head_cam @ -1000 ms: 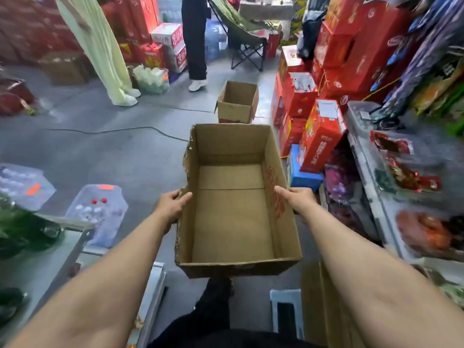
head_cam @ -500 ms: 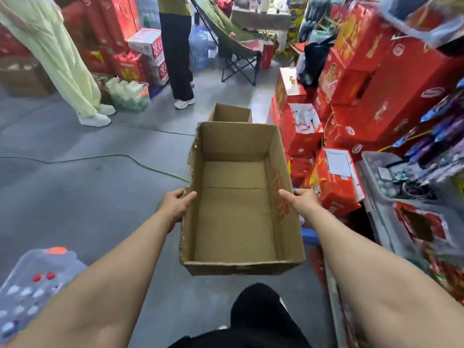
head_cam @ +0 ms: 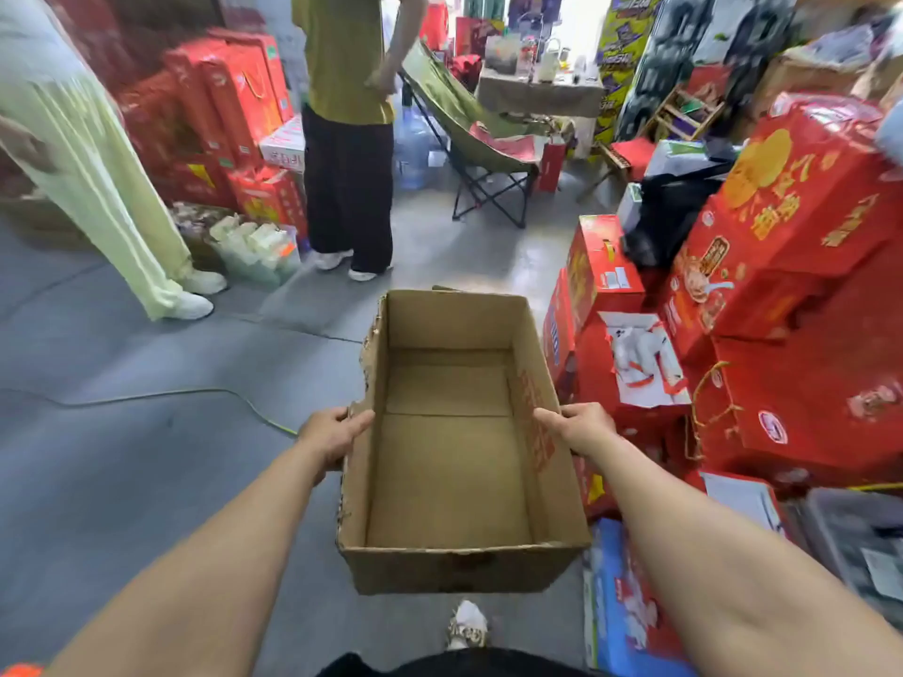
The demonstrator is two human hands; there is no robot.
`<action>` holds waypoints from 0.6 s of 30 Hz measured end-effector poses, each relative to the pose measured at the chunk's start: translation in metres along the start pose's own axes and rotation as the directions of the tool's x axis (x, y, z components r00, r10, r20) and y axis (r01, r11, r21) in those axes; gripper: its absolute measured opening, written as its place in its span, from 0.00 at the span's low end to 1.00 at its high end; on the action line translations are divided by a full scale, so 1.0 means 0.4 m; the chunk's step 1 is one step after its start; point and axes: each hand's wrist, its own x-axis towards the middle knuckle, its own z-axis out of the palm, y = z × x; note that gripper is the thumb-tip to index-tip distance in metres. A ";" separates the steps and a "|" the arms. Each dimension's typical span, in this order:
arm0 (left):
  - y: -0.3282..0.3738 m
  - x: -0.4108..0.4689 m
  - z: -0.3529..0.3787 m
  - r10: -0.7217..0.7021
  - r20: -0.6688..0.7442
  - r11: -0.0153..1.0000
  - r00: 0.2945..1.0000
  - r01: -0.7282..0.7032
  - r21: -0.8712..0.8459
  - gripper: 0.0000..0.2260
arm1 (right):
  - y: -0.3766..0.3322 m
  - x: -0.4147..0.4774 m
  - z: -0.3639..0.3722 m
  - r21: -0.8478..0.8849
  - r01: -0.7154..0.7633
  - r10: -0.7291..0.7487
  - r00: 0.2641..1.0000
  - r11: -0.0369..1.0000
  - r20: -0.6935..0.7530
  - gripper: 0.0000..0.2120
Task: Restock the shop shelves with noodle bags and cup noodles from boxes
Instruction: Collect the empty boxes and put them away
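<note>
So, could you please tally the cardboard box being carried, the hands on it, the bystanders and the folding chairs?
Carried cardboard box: 1
Hands holding it: 2, left hand and right hand
Bystanders: 2, person in pale green and person in olive shirt
Folding chair: 1
Total: 6

Bright, even light; blurred, warped edges

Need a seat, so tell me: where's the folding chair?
Head view, upper centre: the green folding chair stands just right of the person in black trousers, before the covered table.
</note>
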 end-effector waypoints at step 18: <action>0.506 0.883 0.036 -0.052 0.102 0.994 0.993 0.042 0.100 0.22 | -0.367 0.819 -0.010 -0.029 -0.175 0.175 0.984 0.984 -0.018 0.25</action>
